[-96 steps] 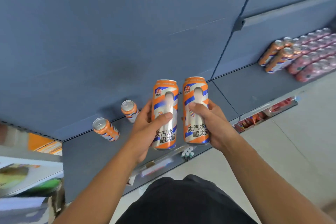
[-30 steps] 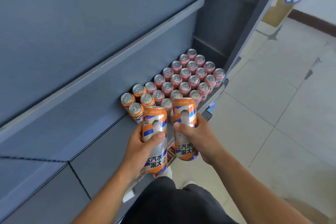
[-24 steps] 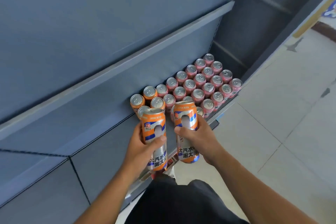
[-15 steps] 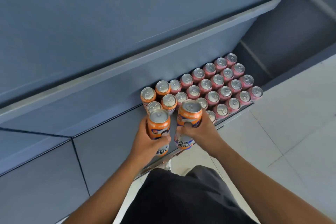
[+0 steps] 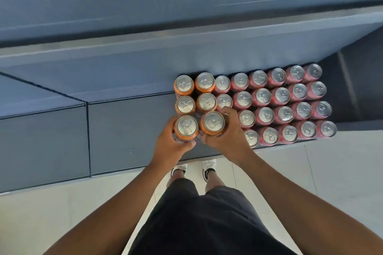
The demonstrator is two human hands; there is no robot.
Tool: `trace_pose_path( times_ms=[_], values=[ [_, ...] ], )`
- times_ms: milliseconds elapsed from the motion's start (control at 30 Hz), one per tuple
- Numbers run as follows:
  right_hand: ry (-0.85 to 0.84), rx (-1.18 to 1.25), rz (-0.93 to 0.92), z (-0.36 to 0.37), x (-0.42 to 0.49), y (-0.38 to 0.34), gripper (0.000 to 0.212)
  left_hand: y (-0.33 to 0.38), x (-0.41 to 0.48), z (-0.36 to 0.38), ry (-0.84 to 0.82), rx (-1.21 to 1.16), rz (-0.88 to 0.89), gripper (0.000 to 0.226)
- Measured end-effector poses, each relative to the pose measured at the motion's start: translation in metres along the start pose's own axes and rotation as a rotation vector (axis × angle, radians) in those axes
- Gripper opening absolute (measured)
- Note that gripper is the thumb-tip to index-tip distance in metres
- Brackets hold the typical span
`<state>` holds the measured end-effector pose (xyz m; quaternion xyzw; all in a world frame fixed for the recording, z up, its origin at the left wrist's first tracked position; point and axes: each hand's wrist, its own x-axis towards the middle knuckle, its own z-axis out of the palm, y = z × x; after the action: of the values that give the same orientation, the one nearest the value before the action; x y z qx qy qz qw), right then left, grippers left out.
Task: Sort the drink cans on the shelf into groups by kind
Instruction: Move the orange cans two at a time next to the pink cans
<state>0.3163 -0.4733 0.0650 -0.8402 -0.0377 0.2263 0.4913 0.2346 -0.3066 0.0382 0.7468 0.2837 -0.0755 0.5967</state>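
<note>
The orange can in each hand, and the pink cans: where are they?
Left-hand orange can (image 5: 187,126): head view, on its silver lid.
Right-hand orange can (image 5: 213,122): head view, on its silver lid.
Pink cans (image 5: 282,95): head view, lid of a can mid-block.

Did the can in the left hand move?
Yes. The left hand brought its orange can down beside the orange cans on the shelf.

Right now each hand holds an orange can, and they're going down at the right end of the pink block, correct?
Not quite. In the head view the left hand and right hand do each hold an orange can, but they are at the left end of the pink cans, in front of the four orange cans on the shelf.
</note>
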Motion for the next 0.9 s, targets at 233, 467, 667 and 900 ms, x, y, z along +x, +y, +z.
trace_pose_path(
  times_ms=[233,467,667,900],
  values=[
    [-0.093,-0.057,-0.086,-0.002,0.024,0.028,0.065,-0.008,0.015,0.027,0.15,0.076,-0.037,0.068],
    [-0.172,-0.289,-0.181,-0.005,0.033,0.045,0.063,-0.028,0.027,0.042,0.204,-0.002,-0.098,0.07],
    [-0.108,-0.505,-0.283,0.002,0.033,0.055,0.065,-0.037,0.029,0.042,0.177,0.005,-0.091,0.069],
    [-0.1,-0.556,-0.337,-0.008,0.029,0.052,0.066,-0.025,0.023,0.026,0.062,0.095,-0.065,0.068]
  ],
)
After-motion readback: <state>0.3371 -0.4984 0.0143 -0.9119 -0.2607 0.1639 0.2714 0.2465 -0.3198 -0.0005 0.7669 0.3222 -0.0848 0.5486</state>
